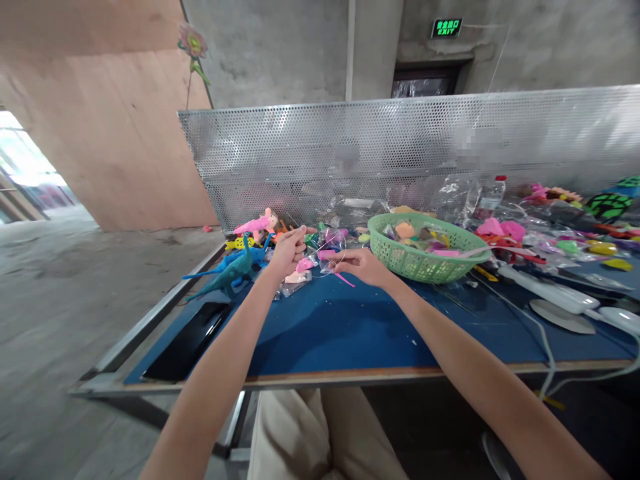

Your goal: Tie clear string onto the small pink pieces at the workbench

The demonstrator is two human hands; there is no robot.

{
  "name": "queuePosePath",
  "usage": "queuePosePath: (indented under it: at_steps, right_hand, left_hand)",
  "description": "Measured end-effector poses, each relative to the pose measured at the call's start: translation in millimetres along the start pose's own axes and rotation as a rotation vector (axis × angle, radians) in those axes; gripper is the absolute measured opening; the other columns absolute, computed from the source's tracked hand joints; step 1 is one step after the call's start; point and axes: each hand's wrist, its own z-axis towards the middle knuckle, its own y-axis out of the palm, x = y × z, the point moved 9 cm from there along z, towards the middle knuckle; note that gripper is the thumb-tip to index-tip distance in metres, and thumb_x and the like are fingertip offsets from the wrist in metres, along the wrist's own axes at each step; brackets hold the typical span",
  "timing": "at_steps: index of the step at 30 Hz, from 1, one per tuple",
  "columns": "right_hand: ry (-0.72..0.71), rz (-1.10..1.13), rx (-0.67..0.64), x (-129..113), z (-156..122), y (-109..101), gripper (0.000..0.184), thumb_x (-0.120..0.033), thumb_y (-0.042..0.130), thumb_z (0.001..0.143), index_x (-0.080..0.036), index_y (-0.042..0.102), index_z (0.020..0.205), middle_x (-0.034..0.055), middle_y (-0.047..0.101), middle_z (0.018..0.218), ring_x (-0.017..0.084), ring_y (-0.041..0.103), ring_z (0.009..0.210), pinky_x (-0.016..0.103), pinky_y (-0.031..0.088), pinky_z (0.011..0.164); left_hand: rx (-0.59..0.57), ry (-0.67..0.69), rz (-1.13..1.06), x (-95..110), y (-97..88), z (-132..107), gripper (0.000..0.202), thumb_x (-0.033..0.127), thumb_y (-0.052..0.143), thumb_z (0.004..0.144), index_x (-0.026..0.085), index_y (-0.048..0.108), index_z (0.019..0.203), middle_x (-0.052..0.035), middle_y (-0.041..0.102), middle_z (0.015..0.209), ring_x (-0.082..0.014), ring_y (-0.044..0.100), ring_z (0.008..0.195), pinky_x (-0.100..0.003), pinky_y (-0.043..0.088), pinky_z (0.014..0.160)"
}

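Observation:
My left hand [289, 252] is raised above the blue table top [345, 327], fingers curled round the edge of a clear plastic bag [327, 253] with a pink toy [304, 265] inside. My right hand [361, 265] pinches the same bag's other side, and a thin pink strip [345, 280] hangs from it. Small bagged toys lie under and beside both hands. Blue and teal toy dinosaurs [235, 270] lie just left of my left hand.
A green plastic basket [425, 263] of small toys stands right of my right hand. A pink toy animal [257, 223], bags and colourful toys crowd the back. A perforated metal screen [400, 147] walls the far edge. White devices with cables [560, 303] lie at the right.

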Motion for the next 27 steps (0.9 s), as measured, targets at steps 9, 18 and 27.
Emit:
queuePosePath:
  at_steps: [9,18,27]
  right_hand:
    - [-0.043,-0.093,-0.030,6.6,-0.8,-1.9,0.034,-0.046,0.069,0.089,-0.024,0.077,0.114,0.0077,0.078,0.099,0.021,0.074,0.085,0.036,0.058,0.081]
    - [-0.090,-0.199,0.033,5.9,1.4,-11.6,0.026,-0.045,0.071,0.088,-0.021,0.081,0.085,0.0079,0.077,0.093,0.020,0.069,0.084,0.031,0.052,0.073]
    - [-0.053,-0.185,0.114,14.6,4.8,-19.1,0.024,-0.045,0.077,0.081,-0.023,0.081,0.089,0.0076,0.074,0.106,0.021,0.068,0.090,0.034,0.052,0.081]
  left_hand:
    - [0.001,0.077,0.041,13.0,1.1,-2.9,0.035,0.043,0.077,0.079,0.011,0.072,0.091,0.0102,0.023,0.059,-0.0004,0.016,0.039,-0.014,0.008,0.033]
    - [-0.008,0.105,0.078,16.4,-1.2,-2.8,0.037,0.046,0.077,0.079,0.012,0.073,0.095,0.0098,0.022,0.059,-0.0014,0.014,0.041,-0.016,0.006,0.034]
    - [-0.018,0.154,0.113,17.8,-3.2,-2.0,0.038,0.048,0.075,0.081,0.014,0.074,0.097,0.0096,0.021,0.058,-0.0028,0.013,0.042,-0.018,0.006,0.035]
